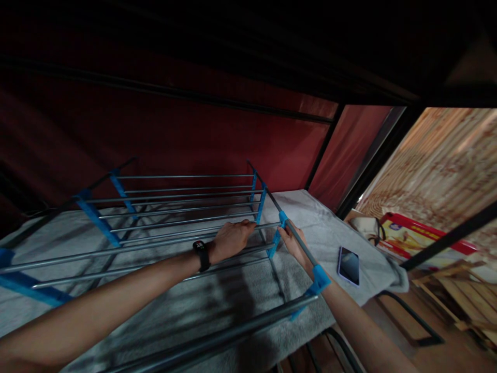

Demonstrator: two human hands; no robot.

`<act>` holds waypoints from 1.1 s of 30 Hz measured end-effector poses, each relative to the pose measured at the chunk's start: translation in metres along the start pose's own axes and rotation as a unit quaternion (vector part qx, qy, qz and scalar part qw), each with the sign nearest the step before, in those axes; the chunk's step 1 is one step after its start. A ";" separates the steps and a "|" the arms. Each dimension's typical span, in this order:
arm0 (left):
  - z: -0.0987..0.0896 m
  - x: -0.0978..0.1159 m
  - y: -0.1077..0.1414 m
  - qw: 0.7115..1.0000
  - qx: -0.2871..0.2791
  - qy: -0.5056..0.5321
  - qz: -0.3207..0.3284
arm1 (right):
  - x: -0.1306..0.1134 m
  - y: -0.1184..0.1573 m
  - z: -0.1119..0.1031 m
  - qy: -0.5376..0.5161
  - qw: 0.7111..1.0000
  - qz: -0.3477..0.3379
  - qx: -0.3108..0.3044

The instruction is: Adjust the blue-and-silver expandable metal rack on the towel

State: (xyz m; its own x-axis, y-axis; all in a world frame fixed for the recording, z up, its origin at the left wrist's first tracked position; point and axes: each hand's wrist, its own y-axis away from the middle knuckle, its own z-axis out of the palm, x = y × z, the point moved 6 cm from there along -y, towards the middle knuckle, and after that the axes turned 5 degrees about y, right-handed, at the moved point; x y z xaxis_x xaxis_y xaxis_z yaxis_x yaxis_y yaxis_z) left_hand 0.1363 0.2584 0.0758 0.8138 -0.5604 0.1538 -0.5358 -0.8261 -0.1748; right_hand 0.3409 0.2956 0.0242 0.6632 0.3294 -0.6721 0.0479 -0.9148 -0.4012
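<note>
A rack of thin metal tubes (171, 210) joined by blue plastic brackets lies on a grey cloth. My left hand (233, 239), a black band on its wrist, is closed on a crossbar (267, 226) close to its right end. That bar runs into a blue bracket (283, 218) on the right side pole (303, 246). Around this bracket and the pole beside it, my right hand (295, 243) is closed, thumb on the inner side. Nearer to me, another blue bracket (319, 280) joins the same pole to a thick front tube (248, 327).
A phone (348, 267) lies on the grey cloth (310, 207) right of the rack. Dark red sheeting (194, 134) hangs behind, framed by black bars. Beyond the right edge are a red and yellow box (419, 235), wooden pieces (462, 300) and a corrugated wall (446, 160).
</note>
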 end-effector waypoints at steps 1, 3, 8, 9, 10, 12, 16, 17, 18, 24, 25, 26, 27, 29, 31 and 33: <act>0.000 0.000 0.000 1.000 -0.001 0.000 0.000 | -0.001 0.000 0.000 -0.002 1.000 -0.003 0.001; 0.001 -0.001 -0.001 1.000 -0.001 -0.003 0.001 | -0.002 0.000 -0.001 -0.003 1.000 -0.007 0.006; 0.001 -0.004 -0.002 1.000 -0.002 0.004 -0.003 | -0.002 0.001 -0.001 -0.012 1.000 -0.010 0.007; 0.000 -0.004 -0.003 1.000 -0.004 0.011 -0.006 | -0.002 0.001 -0.001 -0.016 1.000 -0.011 0.008; -0.001 -0.004 -0.003 1.000 -0.006 0.018 -0.009 | -0.002 0.001 -0.001 -0.019 1.000 -0.011 0.009; -0.003 -0.004 -0.003 0.999 -0.008 0.031 -0.016 | -0.002 0.001 -0.001 -0.022 1.000 -0.010 0.009; -0.005 -0.004 -0.004 0.999 -0.004 0.040 -0.022 | -0.001 0.001 -0.001 -0.023 1.000 -0.006 0.008; -0.006 -0.004 -0.004 0.999 -0.003 0.042 -0.022 | -0.001 0.001 -0.001 -0.022 1.000 -0.004 0.007; -0.006 -0.004 -0.004 0.999 -0.001 0.043 -0.021 | -0.001 0.001 -0.001 -0.022 1.000 -0.003 0.005; -0.006 -0.006 -0.007 0.999 0.011 0.043 -0.009 | -0.002 0.000 -0.001 -0.022 1.000 -0.008 0.012; -0.005 -0.006 -0.007 0.999 0.010 0.042 -0.007 | -0.002 0.000 -0.001 -0.021 1.000 -0.010 0.013; -0.005 -0.006 -0.007 0.999 0.010 0.040 -0.005 | -0.002 0.000 -0.001 -0.020 1.000 -0.011 0.013; -0.004 -0.006 -0.007 0.999 0.008 0.040 -0.004 | -0.002 0.000 -0.001 -0.020 1.000 -0.011 0.012; -0.003 -0.006 -0.006 0.999 0.003 0.040 -0.003 | -0.001 0.000 0.000 -0.020 1.000 -0.011 0.010; -0.001 -0.006 -0.006 0.999 -0.003 0.041 -0.005 | -0.001 0.000 -0.001 -0.021 1.000 -0.010 0.010; 0.001 -0.007 -0.006 0.999 -0.010 0.041 -0.005 | -0.001 0.001 -0.001 -0.023 1.000 -0.011 0.009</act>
State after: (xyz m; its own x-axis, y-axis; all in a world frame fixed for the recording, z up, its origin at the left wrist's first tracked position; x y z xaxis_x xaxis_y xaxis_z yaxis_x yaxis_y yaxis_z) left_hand 0.1343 0.2672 0.0746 0.7987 -0.5544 0.2341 -0.5328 -0.8323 -0.1531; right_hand 0.3407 0.2943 0.0250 0.6278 0.3591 -0.6906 0.0477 -0.9033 -0.4264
